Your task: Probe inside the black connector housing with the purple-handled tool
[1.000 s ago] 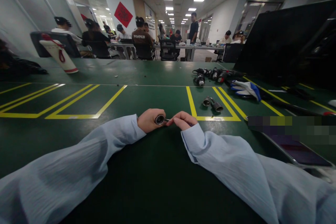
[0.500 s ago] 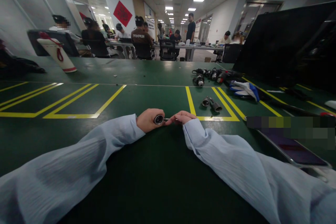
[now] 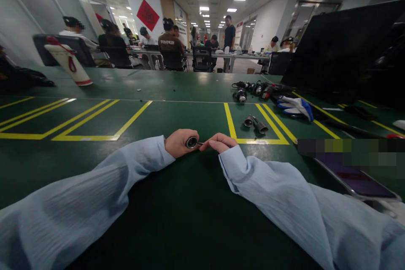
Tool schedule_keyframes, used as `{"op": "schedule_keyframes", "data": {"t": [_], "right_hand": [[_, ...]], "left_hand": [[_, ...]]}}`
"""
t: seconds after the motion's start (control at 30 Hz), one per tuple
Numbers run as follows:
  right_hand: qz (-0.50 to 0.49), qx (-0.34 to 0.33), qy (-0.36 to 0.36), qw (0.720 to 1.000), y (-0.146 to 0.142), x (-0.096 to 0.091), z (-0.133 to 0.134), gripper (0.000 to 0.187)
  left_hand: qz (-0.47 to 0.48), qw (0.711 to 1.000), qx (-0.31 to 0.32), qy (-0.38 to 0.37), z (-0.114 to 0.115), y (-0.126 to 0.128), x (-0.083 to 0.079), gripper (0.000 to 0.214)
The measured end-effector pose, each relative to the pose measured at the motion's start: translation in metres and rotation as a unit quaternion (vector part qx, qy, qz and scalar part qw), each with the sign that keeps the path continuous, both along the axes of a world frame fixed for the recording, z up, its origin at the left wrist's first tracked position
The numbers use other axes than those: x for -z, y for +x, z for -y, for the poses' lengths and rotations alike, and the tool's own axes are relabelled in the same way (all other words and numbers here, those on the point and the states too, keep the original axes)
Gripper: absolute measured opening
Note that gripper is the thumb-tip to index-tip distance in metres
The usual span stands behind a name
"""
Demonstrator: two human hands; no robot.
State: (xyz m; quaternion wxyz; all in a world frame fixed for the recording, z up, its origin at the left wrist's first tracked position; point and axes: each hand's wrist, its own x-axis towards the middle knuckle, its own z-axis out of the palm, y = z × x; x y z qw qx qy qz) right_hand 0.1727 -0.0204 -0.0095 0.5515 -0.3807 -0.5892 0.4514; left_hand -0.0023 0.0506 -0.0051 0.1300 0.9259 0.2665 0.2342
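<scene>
Pale blue sleeves converged from the near side on the cylinder, a dark metal part whose open end faced the wearer. A phone lay on the table, right of the cylinder. The left hand was wrapped around the cylinder. A thin rod extended from the cylinder's right side. The right hand, just right of the cylinder, had bent fingers meeting the rod; whether they gripped it could not be determined.

Beyond the cylinder, to its right, two metal parts lay inside a yellow tape outline. Farther right of the cylinder lay a glove; past the parts lay tools. A bottle stood far left of the cylinder. In the background, directly past the cylinder, one person sat in a brown top.
</scene>
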Motion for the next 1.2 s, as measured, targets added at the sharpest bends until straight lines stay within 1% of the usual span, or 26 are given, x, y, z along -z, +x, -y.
{"op": "schedule_keyframes", "data": {"t": [0.07, 0.13, 0.17, 0.23, 0.3, 0.33, 0.4, 0.47, 0.53, 0.57, 0.6, 0.67, 0.77, 0.87, 0.97, 1.07, 1.13, 1.2], "right_hand": [[-0.060, -0.027, -0.054, 0.996, 0.001, 0.003, -0.005, 0.013], [-0.118, -0.055, -0.104, 0.986, 0.002, 0.007, -0.011, 0.009], [-0.139, -0.065, -0.120, 0.981, 0.002, 0.009, -0.013, 0.008], [-0.159, -0.070, -0.129, 0.976, 0.002, 0.011, -0.015, 0.007], [-0.150, -0.057, -0.113, 0.981, 0.001, 0.010, -0.013, 0.008], [-0.130, -0.042, -0.096, 0.986, 0.000, 0.009, -0.010, 0.010], [-0.060, -0.007, -0.045, 0.997, -0.001, 0.005, -0.004, 0.014], [0.022, 0.019, 0.012, 0.999, -0.001, 0.000, 0.003, 0.017], [0.061, 0.024, 0.038, 0.997, -0.001, -0.003, 0.007, 0.019], [0.059, 0.019, 0.036, 0.997, -0.001, -0.003, 0.007, 0.018], [0.043, 0.009, 0.022, 0.999, 0.000, -0.003, 0.006, 0.018], [-0.018, -0.022, -0.030, 0.999, 0.002, -0.001, 0.001, 0.014], [-0.119, -0.075, -0.107, 0.984, 0.003, 0.005, -0.010, 0.008], [-0.157, -0.093, -0.133, 0.974, 0.002, 0.009, -0.015, 0.008], [-0.142, -0.072, -0.106, 0.982, -0.001, 0.009, -0.011, 0.010], [-0.057, -0.022, -0.040, 0.997, -0.001, 0.005, -0.003, 0.014], [0.011, 0.006, 0.001, 1.000, -0.001, 0.001, 0.003, 0.016], [0.050, 0.015, 0.026, 0.998, 0.000, -0.002, 0.006, 0.018]], "left_hand": [[-0.003, 1.000, 0.000, 0.001, 0.000, 0.000, 0.000, 0.020], [-0.004, 1.000, -0.004, 0.002, 0.000, 0.000, 0.000, 0.021], [-0.004, 1.000, -0.007, 0.002, 0.000, 0.000, 0.001, 0.021], [-0.001, 1.000, -0.014, 0.003, 0.000, 0.000, 0.001, 0.022], [0.000, 1.000, -0.019, 0.005, 0.001, 0.001, 0.001, 0.021], [0.002, 1.000, -0.020, 0.006, 0.001, 0.001, 0.001, 0.021], [0.003, 1.000, -0.017, 0.009, 0.002, 0.000, 0.001, 0.020], [0.001, 1.000, -0.012, 0.015, 0.002, 0.000, 0.001, 0.020], [-0.005, 1.000, -0.006, 0.022, 0.002, 0.000, 0.001, 0.021], [-0.007, 1.000, -0.003, 0.025, 0.001, -0.001, 0.001, 0.021], [-0.008, 1.000, -0.001, 0.028, 0.001, -0.001, 0.001, 0.021], [-0.005, 0.999, 0.002, 0.032, 0.001, -0.001, 0.002, 0.021], [0.001, 1.000, 0.004, 0.029, 0.001, -0.001, 0.002, 0.021], [0.006, 1.000, 0.000, 0.013, 0.002, 0.000, 0.001, 0.021], [0.008, 1.000, -0.007, 0.002, 0.002, 0.000, 0.001, 0.021], [0.008, 1.000, -0.013, 0.005, 0.002, 0.000, 0.001, 0.021], [0.002, 1.000, -0.013, 0.010, 0.001, 0.000, 0.001, 0.020], [-0.007, 1.000, -0.009, 0.016, 0.001, 0.000, 0.002, 0.021]]}}
